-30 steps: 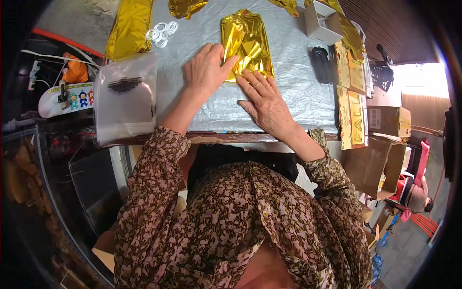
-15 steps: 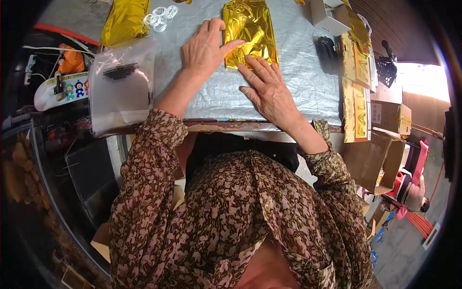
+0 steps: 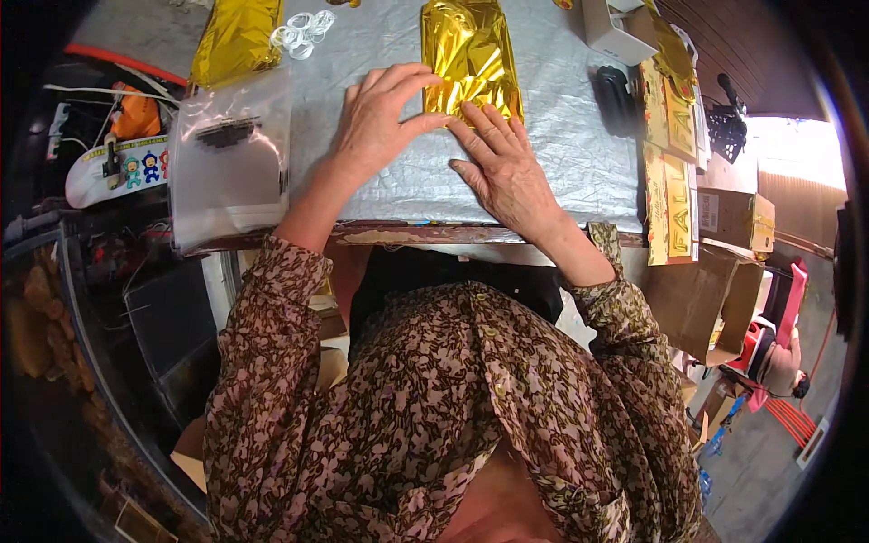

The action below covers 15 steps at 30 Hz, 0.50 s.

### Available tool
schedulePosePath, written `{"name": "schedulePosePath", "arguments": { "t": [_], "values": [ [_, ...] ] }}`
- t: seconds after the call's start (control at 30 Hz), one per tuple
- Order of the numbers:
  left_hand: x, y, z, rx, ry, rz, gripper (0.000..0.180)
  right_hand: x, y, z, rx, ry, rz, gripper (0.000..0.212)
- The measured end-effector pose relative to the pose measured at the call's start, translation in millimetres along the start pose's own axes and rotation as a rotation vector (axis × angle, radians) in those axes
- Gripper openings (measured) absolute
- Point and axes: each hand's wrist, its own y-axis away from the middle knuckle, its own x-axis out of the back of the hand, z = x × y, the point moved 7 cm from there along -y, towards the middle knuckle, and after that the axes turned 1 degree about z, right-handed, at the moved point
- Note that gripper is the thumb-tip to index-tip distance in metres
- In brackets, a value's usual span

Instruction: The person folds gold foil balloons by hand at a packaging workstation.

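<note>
A shiny gold foil sheet or bag (image 3: 469,54) lies on the silver-grey table cover, its surface creased. Along its near edge rest the outstretched fingers of my right hand (image 3: 507,176), which lies flat with the palm down. My left hand (image 3: 380,118) is at the foil's left edge, thumb and fingers apart. Its thumb tip reaches the near left corner, and its fingertips come up to the side higher along. Whether the left fingertips press on the foil or only hover by it, I cannot tell.
A stack of clear plastic bags (image 3: 231,172) hangs over the table's front left edge. Beyond it lie more gold foil (image 3: 237,41) and several white rings (image 3: 303,34). To the right are a black object (image 3: 615,95), a white box (image 3: 620,27) and printed yellow cardboard (image 3: 670,163).
My left hand has come down toward me along the foil's left edge, and its fingers now bend toward the foil. The right hand has stayed in place.
</note>
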Motion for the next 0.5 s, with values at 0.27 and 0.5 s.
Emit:
{"name": "schedulePosePath", "arguments": {
  "t": [0.27,0.5],
  "values": [
    [-10.7,2.6,-3.3,-0.008,-0.180,-0.072,0.070,0.2,1.1,0.2,-0.010,-0.001,-0.001,0.059],
    [-18.7,-7.9,-13.9,-0.048,-0.447,-0.105,0.057,-0.2,2.1,-0.4,-0.014,0.006,0.000,0.058]
  ]
}}
